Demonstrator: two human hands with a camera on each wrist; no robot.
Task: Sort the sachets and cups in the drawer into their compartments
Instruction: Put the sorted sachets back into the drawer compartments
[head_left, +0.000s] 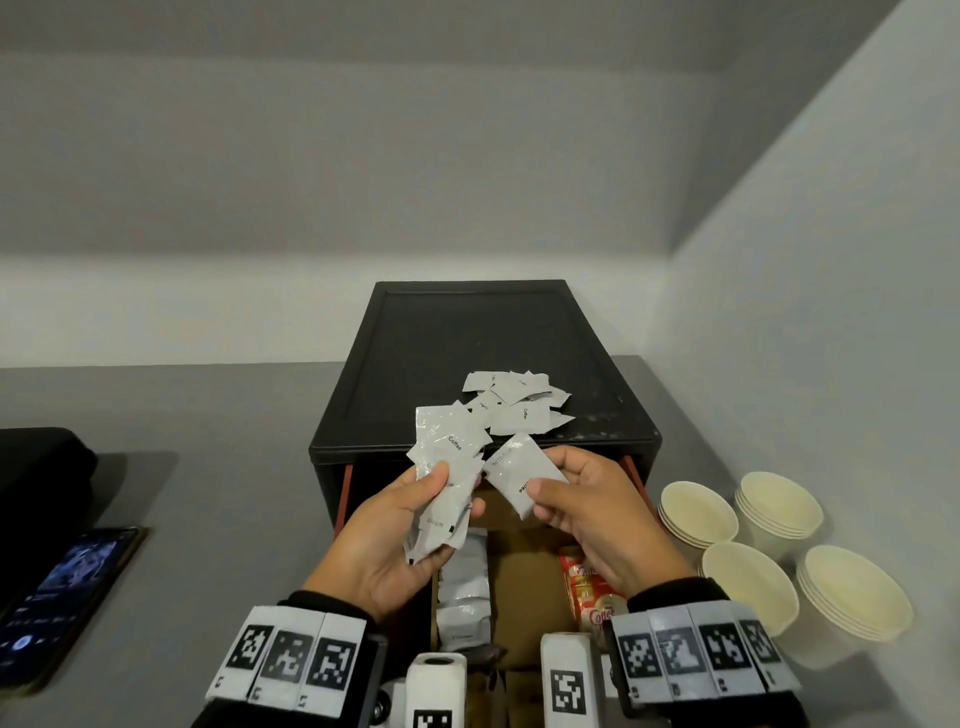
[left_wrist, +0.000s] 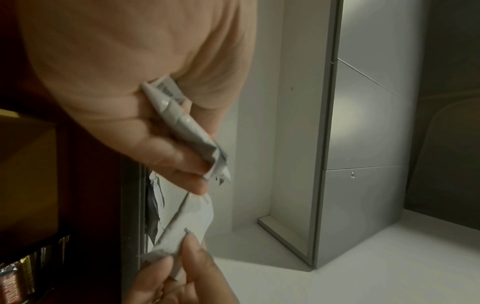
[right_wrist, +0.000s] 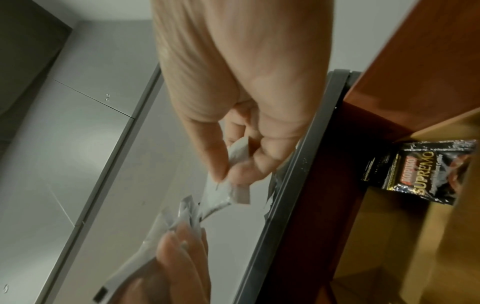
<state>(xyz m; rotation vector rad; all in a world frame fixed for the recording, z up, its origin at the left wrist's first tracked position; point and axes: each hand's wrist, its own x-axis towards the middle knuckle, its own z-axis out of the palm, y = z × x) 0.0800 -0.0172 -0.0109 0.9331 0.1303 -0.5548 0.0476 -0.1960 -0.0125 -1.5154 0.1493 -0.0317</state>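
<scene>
Our left hand (head_left: 395, 540) grips a fanned bunch of white sachets (head_left: 447, 478), our right hand (head_left: 597, 514) pinches one sachet (head_left: 519, 475) beside it, four cup stacks (head_left: 698, 512) sit rightward, and only the right wrist view shows one black sachet (right_wrist: 420, 170) in the drawer (right_wrist: 389, 226).

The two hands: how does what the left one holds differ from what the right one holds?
The left hand grips a fanned bunch of white sachets; the right hand pinches a single white sachet between thumb and fingers. The bunch is crumpled and overlapping; the single sachet lies flat and tilted. Both hold the same white coffee-labelled kind, above the open drawer.
</scene>
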